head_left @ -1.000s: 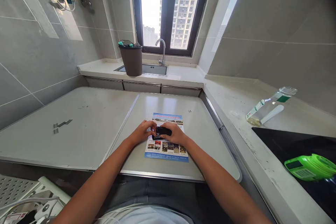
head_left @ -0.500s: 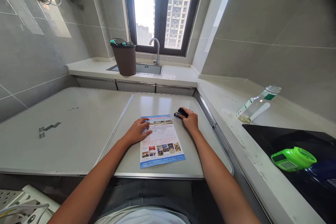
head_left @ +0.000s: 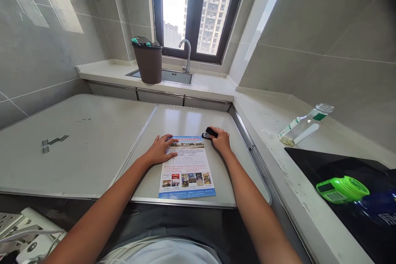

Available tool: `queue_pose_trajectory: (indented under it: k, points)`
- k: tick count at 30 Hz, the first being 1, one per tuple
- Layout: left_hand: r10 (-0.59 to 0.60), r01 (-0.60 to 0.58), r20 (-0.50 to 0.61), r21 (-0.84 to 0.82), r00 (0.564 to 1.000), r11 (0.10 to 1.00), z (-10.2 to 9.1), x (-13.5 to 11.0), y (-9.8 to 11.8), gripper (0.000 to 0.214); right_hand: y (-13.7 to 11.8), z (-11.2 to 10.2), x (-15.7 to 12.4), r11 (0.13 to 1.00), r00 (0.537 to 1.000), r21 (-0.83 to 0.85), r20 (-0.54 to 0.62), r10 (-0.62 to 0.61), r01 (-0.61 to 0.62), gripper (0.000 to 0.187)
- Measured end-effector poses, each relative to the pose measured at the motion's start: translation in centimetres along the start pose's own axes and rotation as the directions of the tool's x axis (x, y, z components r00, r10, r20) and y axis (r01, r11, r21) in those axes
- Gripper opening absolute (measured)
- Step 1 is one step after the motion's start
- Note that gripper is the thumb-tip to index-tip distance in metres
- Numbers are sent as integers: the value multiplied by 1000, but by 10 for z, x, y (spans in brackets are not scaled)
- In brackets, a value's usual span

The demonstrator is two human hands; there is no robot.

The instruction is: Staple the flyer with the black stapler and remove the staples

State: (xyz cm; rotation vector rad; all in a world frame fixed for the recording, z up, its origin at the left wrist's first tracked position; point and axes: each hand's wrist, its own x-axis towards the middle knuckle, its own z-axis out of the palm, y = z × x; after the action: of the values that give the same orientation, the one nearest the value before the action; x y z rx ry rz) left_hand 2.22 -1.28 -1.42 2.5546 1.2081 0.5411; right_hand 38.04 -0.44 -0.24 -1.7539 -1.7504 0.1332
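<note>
A printed flyer [head_left: 187, 165] with blue borders and a row of small photos lies flat on the white table [head_left: 93, 165]. My left hand [head_left: 161, 149] rests on the flyer's upper left edge, fingers stretched out and apart. Wrapped in my right hand [head_left: 221, 139] is a black stapler [head_left: 211, 133], its jaws parted and pointing left. The stapler's front is at the flyer's upper right corner; whether any paper lies between the jaws I cannot tell. My right fingers hide its rear end.
Several strips of grey staples [head_left: 54, 140] lie on the left table half. A brown bin [head_left: 148, 64] stands by the sink [head_left: 177, 77] under the window. On the right counter are a glass bottle [head_left: 306, 126] and a green bottle [head_left: 342, 189] on a black hob [head_left: 321, 165].
The stapler in my right hand has moved slightly left, up to the flyer's corner. The flyer has turned a little under my left hand. The camera view has tilted down slightly.
</note>
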Motion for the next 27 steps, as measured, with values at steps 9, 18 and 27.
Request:
queue_pose_trajectory:
  k: [9,18,27]
  points:
    - [67,-66,16,-21,998,998,-2,2,0,60,-5,1,1,1000,999,-8,15,-28,28,44]
    - [39,-40,48,9,998,999,-1,2,3,53,-12,1,1,990,986,52,93,-136,132,45]
    - [15,-20,136,35,991,999,-7,2,13,56,-19,-3,-7,910,910,280,193,-367,307,45]
